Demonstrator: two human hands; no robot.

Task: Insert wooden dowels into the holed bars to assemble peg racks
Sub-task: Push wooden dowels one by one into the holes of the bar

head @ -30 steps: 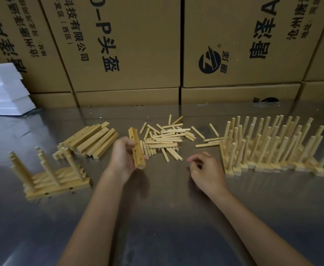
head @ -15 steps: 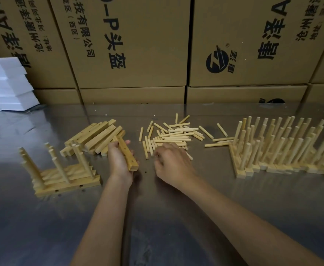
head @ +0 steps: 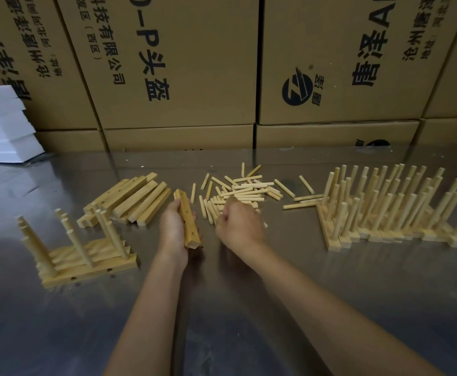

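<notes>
My left hand (head: 172, 231) grips a holed wooden bar (head: 187, 221) at table centre; the bar has no dowels in it and points away from me. Just to its right, my right hand (head: 239, 222) is curled over the near edge of the loose dowel pile (head: 245, 192); what its fingers hold is hidden. A stack of bare holed bars (head: 132, 200) lies left of the held bar. Assembled peg racks (head: 390, 213) stand in a row at the right. More racks (head: 83, 253) lie stacked at the left, pegs pointing up.
The work surface is a shiny metal table (head: 222, 308). Large cardboard boxes (head: 184, 66) form a wall along its far edge. White foam blocks (head: 2, 126) sit at the far left.
My right hand moved left from the bare table onto the dowel pile and curled there. My left hand kept the bar and tilted it slightly.
</notes>
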